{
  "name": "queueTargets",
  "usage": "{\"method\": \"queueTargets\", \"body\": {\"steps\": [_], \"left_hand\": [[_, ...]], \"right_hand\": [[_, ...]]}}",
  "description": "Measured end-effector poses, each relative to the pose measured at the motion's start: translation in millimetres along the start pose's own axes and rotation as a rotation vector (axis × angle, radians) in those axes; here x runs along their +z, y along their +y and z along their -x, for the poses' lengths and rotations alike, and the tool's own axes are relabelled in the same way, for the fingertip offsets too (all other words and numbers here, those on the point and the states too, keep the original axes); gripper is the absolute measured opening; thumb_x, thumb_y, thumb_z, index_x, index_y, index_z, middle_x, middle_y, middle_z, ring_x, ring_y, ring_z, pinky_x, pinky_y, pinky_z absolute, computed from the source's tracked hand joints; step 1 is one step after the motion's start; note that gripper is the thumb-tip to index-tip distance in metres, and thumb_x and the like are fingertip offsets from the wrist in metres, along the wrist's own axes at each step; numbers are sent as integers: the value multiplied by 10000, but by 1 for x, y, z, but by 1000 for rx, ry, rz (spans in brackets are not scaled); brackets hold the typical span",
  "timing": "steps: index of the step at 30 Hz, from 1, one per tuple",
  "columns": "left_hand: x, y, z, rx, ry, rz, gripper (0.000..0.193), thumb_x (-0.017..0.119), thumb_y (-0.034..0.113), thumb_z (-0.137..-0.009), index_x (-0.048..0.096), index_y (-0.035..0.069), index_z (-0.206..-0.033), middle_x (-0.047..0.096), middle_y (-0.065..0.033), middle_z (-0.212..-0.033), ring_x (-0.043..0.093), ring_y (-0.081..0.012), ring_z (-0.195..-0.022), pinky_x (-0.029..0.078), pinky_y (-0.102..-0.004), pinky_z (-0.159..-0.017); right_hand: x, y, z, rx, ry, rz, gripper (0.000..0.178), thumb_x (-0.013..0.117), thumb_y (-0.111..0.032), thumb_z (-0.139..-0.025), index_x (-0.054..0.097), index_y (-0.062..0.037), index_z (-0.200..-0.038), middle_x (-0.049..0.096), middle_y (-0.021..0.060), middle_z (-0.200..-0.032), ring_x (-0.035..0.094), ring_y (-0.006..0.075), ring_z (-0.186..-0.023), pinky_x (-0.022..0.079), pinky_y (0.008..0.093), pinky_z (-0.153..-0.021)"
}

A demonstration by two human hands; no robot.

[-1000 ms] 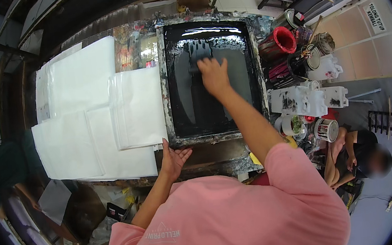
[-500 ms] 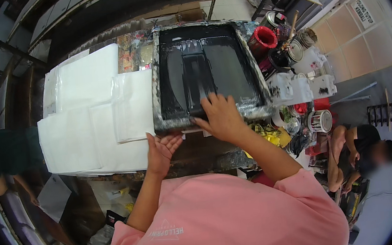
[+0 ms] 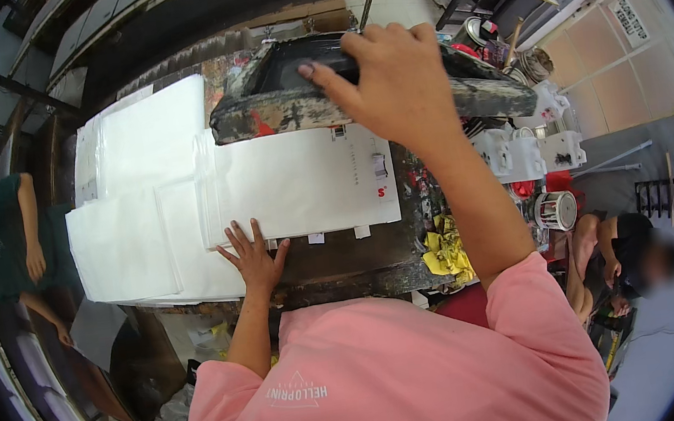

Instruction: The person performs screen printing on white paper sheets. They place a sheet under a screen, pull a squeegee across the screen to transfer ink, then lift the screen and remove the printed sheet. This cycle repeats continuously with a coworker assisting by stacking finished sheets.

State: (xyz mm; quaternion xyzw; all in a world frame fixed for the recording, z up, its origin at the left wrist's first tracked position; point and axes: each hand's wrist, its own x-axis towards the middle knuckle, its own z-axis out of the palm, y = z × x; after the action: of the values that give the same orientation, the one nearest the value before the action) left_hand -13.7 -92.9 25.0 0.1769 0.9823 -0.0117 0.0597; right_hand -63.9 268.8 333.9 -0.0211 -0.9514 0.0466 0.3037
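A screen printing frame (image 3: 284, 113), its wooden bars smeared with black ink, is tilted up with its near side raised. My right hand (image 3: 403, 78) grips the near bar, fingers over the top and thumb toward the dark inside. Under the raised frame lies a white sheet or bag (image 3: 292, 184) with small dark and red printing along its right part. My left hand (image 3: 255, 261) is spread open at the near left edge of this white piece, fingertips touching it. The squeegee seen earlier cannot be made out now.
Stacks of white sheets (image 3: 120, 243) cover the table's left side. Crumpled yellow material (image 3: 446, 249), white jugs (image 3: 522, 158) and a paint can (image 3: 555, 210) stand along the right. One person (image 3: 3, 236) is at the left shelves; another (image 3: 621, 257) sits at right.
The screen frame has swung up from lying flat, uncovering the white printed piece. My right hand moved up and away with it; my left hand turned palm down onto the white piece.
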Motion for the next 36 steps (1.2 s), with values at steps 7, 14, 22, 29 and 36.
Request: {"method": "queueTargets", "body": {"steps": [7,14,22,29,36], "left_hand": [[-44,25,-13,65,176,307,1003,703,637,-939,394,-35,-1616,438,-223,-1652,260,-397,-1610,-8,-712,-1270],[-68,-18,-47,-102,625,639,617,852,252,-915,643,-53,-1408,670,-224,-1426,568,-386,-1416,140,-597,-1314],[-75,-74,-20,-219,742,198,619,699,328,-1032,519,125,-1589,399,-271,-1661,320,-422,-1575,120,-666,-1283],[17,125,-26,559,132,320,643,587,434,-1064,465,124,-1613,350,-185,-1714,237,-425,-1616,89,-721,-1270],[24,141,-36,500,-42,290,623,392,397,-1134,343,101,-1679,242,-212,-1758,156,-446,-1636,22,-719,-1268]], "right_hand": [[0,4,-16,24,13,-28,603,653,-615,-956,790,-30,-904,719,109,-852,679,294,-861,390,470,-903],[6,1,5,-40,80,74,574,655,-619,-973,790,-63,-932,704,82,-844,664,266,-820,401,455,-840],[7,-5,22,-7,27,44,675,590,-700,-967,814,-63,-957,734,98,-863,674,274,-888,387,497,-948],[2,0,2,3,-9,54,687,575,-709,-970,824,-69,-991,763,114,-929,695,274,-936,393,469,-940],[6,7,-11,-6,61,7,678,600,-708,-953,822,-68,-990,760,118,-890,696,265,-939,392,455,-937]]}}
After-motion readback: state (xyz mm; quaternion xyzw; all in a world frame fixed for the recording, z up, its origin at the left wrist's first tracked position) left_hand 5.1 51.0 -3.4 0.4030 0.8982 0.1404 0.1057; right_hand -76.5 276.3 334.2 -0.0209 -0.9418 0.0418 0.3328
